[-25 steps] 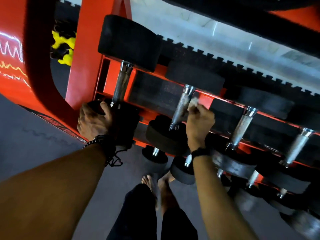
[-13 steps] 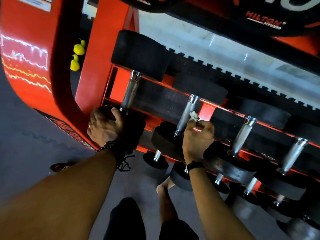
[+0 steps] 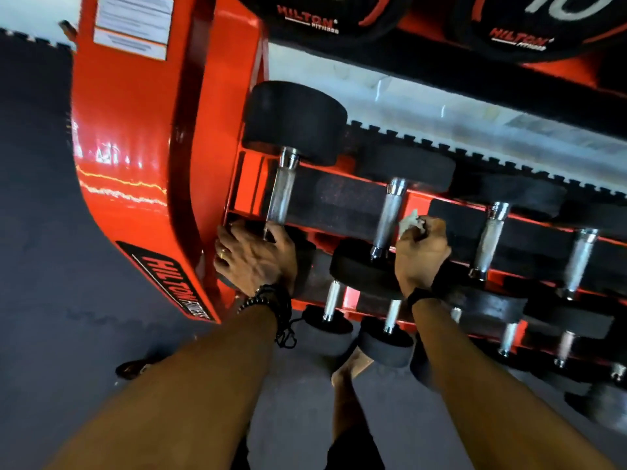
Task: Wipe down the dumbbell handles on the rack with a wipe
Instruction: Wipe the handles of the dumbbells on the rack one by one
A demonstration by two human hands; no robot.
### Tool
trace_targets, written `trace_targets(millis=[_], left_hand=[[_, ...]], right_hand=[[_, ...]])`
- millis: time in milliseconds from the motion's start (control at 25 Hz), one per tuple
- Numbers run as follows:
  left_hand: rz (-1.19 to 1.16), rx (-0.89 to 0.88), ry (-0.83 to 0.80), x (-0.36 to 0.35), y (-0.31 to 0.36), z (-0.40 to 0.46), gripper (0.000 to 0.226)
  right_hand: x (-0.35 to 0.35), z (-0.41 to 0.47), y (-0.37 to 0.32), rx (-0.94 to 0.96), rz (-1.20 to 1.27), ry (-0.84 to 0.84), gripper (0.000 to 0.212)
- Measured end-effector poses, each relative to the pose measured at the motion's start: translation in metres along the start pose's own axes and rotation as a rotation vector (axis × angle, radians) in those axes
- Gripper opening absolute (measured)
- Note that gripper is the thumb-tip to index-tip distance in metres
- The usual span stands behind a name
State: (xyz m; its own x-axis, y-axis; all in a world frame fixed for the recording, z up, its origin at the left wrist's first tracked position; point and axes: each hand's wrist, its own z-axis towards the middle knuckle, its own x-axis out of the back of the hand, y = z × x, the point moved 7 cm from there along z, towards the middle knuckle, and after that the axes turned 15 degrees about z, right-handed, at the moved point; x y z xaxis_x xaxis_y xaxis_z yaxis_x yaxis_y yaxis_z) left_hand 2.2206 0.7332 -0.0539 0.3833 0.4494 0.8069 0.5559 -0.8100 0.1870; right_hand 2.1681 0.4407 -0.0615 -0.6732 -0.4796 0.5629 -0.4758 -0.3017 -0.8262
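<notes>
Head view: right hand has slipped off second dumbbell handle, now just right of it near lower end; fingers curled, pinching white wipe that pokes out above knuckles. Left hand unchanged on near weight head of first dumbbell, fingers curled over its top edge by handle base. Camera swung up: weight plates now show on upper tier. Red rack upright at left. More dumbbells on lower shelf, bare foot on floor beneath.
</notes>
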Motion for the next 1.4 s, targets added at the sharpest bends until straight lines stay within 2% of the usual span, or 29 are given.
trace_targets(millis=[40,120,280,360,480,560,760,920,1040,1120,1160,1240,1400], left_hand=[[-0.050,0.021,0.169,0.009,-0.005,0.001,0.054],[0.074,-0.127,0.293,0.008,-0.012,0.010,0.066],[0.086,-0.397,0.329,0.014,-0.026,0.011,0.075],[0.122,-0.444,0.309,0.010,-0.035,0.014,0.084],[0.063,-0.385,0.286,0.005,-0.040,0.015,0.089],[-0.019,-0.271,0.285,0.003,-0.042,0.015,0.090],[-0.080,0.011,0.303,0.001,-0.038,0.016,0.076],[-0.040,0.031,0.331,0.000,-0.035,0.016,0.081],[-0.022,0.038,0.350,0.002,-0.033,0.015,0.087],[-0.020,0.036,0.351,0.001,-0.033,0.017,0.087],[-0.015,0.034,0.363,0.000,-0.035,0.018,0.086],[-0.013,0.030,0.377,-0.001,-0.037,0.021,0.085],[-0.032,0.022,0.421,-0.001,-0.039,0.022,0.084]], right_hand=[[0.004,-0.006,-0.008,0.053,-0.002,0.035,0.017],[0.009,-0.011,-0.013,0.110,0.051,0.087,0.017],[0.010,-0.015,-0.023,0.103,0.015,0.071,0.019],[0.012,-0.017,-0.025,0.098,-0.006,0.052,0.018],[0.013,-0.015,-0.024,0.066,-0.054,0.053,0.017],[0.012,-0.016,-0.023,0.065,-0.070,0.050,0.018],[0.007,-0.013,-0.018,0.107,0.027,0.039,0.023],[0.007,-0.011,-0.020,0.181,0.085,0.018,0.028],[0.006,-0.018,-0.034,0.298,0.161,-0.021,0.019],[0.002,-0.024,-0.042,0.403,0.206,-0.117,0.018],[-0.006,-0.030,-0.051,0.471,0.216,-0.218,0.025],[-0.033,-0.048,-0.079,0.624,0.247,-0.500,0.036],[-0.118,-0.082,-0.144,0.939,0.276,-1.017,0.034]])
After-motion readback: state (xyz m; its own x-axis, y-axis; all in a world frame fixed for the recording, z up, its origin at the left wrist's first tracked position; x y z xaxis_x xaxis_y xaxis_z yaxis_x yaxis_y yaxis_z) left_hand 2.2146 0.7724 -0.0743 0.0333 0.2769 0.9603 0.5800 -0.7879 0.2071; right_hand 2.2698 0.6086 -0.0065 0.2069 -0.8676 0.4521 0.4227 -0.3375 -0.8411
